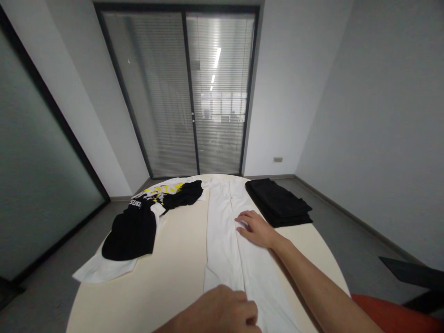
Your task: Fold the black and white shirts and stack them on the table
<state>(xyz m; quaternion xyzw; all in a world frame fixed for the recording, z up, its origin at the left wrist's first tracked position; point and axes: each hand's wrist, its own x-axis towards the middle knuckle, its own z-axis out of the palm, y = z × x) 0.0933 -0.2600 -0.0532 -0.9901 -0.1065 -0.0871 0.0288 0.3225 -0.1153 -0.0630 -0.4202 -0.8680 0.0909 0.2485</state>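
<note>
White trousers (pixel 224 231) lie lengthwise across the round table, their two legs side by side and running toward me. My right hand (pixel 255 227) rests on the right-hand leg near the middle seam, with its thumb and fingers apart. At the bottom of the view, my left hand (pixel 225 310) is closed over the near part of the trousers, its fingers curled into the fabric. The fingertips of that hand are hidden. A small flap of white cloth is turned up just beyond it, on the left side.
Black and white shirts (pixel 133 231), one with a yellow print, lie loosely at the left edge of the cream table (pixel 173 259). A folded black garment stack (pixel 279 203) sits at the back right. An orange-red chair (pixel 388 312) stands at the lower right.
</note>
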